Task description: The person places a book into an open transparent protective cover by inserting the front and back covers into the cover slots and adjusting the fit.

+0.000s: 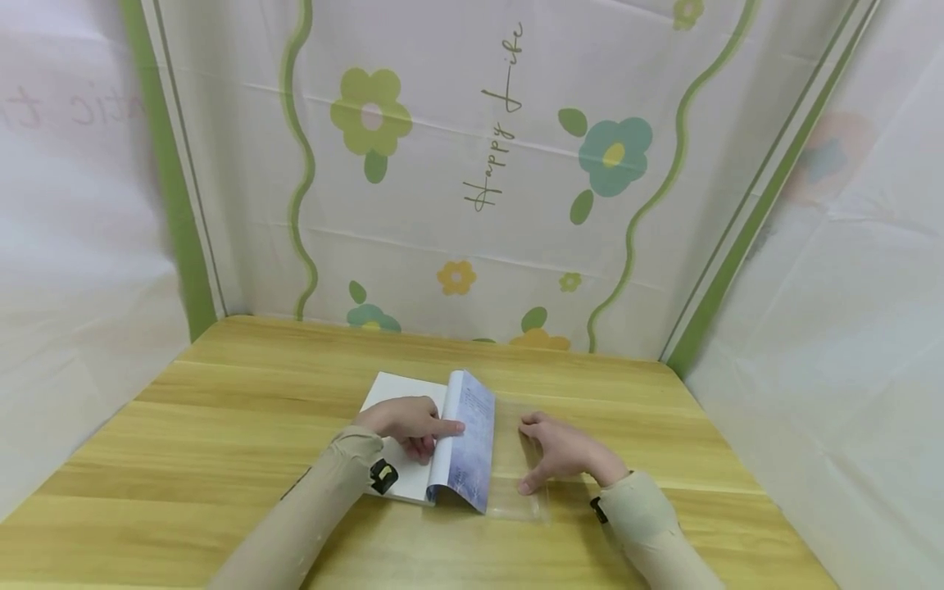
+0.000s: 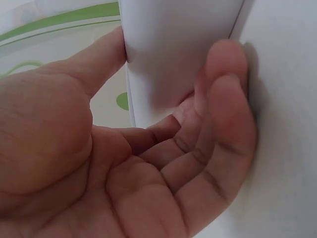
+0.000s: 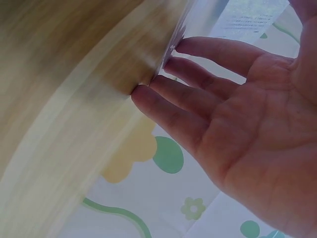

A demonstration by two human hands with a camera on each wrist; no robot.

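A book with white pages (image 1: pixel 407 388) lies on the table, its blue-violet printed cover (image 1: pixel 472 442) folded over to the right and curved at the lower edge. My left hand (image 1: pixel 406 420) holds the curled cover by the spine side, thumb on it and the other fingers bent beneath. In the left wrist view, those fingers (image 2: pixel 225 114) lie against the white sheet. Under and right of the cover is a clear plastic sleeve (image 1: pixel 512 504). My right hand (image 1: pixel 566 449) rests on its right part with fingers spread; in the right wrist view, straight fingertips (image 3: pixel 141 94) touch down by the plastic edge.
The wooden table (image 1: pixel 243 434) extends on all sides of the book. Behind it hangs a white curtain (image 1: pixel 442 229) with flowers and lettering, and more curtain closes off both sides. Each wrist wears a band with a small black camera.
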